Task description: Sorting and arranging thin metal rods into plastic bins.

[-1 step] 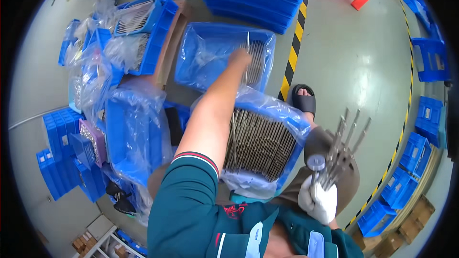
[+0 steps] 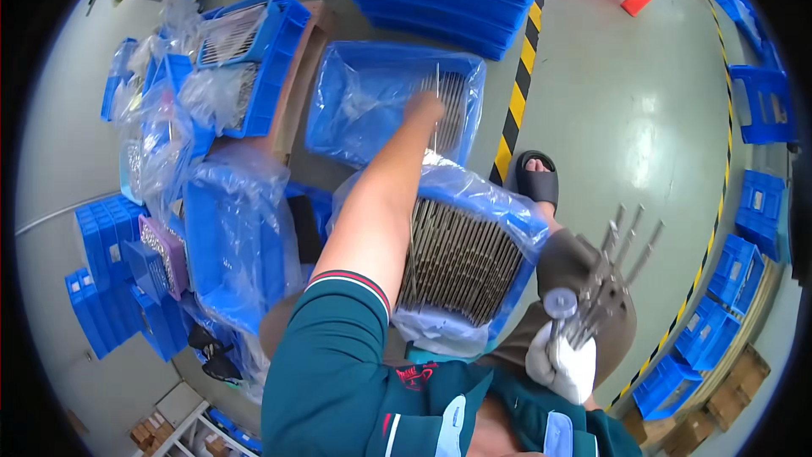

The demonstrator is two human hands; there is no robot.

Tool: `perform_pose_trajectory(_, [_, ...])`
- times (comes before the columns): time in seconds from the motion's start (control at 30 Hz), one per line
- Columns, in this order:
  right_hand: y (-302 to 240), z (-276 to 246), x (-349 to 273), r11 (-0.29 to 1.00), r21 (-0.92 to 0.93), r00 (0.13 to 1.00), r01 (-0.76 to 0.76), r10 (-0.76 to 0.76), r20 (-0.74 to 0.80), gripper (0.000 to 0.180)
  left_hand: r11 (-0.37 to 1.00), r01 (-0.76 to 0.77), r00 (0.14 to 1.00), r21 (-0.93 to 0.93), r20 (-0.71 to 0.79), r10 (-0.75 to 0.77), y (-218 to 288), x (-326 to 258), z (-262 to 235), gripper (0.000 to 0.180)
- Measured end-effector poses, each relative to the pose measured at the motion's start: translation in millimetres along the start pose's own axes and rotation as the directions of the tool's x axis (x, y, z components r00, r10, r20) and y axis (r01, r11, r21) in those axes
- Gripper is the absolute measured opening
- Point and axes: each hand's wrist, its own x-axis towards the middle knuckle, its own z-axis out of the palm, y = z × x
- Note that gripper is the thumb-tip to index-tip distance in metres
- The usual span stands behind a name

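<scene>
- Left hand at twelve o'clock, pinching one thin metal rod over far plastic-lined blue crate: lay parallel, flush with stacked rods.
- Gloved right hand at four o'clock, clenched around bundle of grey steel pins: keep upright.

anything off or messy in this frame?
One oddity: a single metal rod stands upright at the left hand in the far lined bin, while its neighbours lie flat. The right hand grips a splayed rod bundle. Nothing looks spilled.
</scene>
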Motion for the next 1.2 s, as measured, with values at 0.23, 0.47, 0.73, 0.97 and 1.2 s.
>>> perform_pose_trajectory(0.23, [-4,1,8,0.996,-0.033,0.974,-0.084,0.075,-0.213,0.037,0.993,-0.057,0.997,0.105,0.063,0.050,-7,47,46,0.023])
perform_pose_trajectory(0.47, [-3,11,5,0.989,-0.110,0.994,-0.096,0.089,-0.069,0.030,0.855,-0.501,0.819,0.130,-0.249,0.518,-16,7,-19,0.021])
perform_pose_trajectory(0.73, [18,29,5,0.974,-0.188,0.991,0.124,-0.131,-0.027,0.024,0.350,-0.441,0.679,-0.827,-0.052,0.732,-19,-365,-52,0.038])
perform_pose_trajectory(0.97, [63,56,-3,0.831,-0.453,0.946,0.323,-0.292,0.139,0.025,0.195,-0.581,0.753,-0.790,-0.431,0.497,-67,-451,19,0.016])
perform_pose_trajectory(1.2, [82,82,-19,0.819,-0.451,0.934,0.356,-0.323,0.153,0.013,0.384,-0.728,0.686,-0.568,-0.613,0.392,-134,-522,-29,0.006])
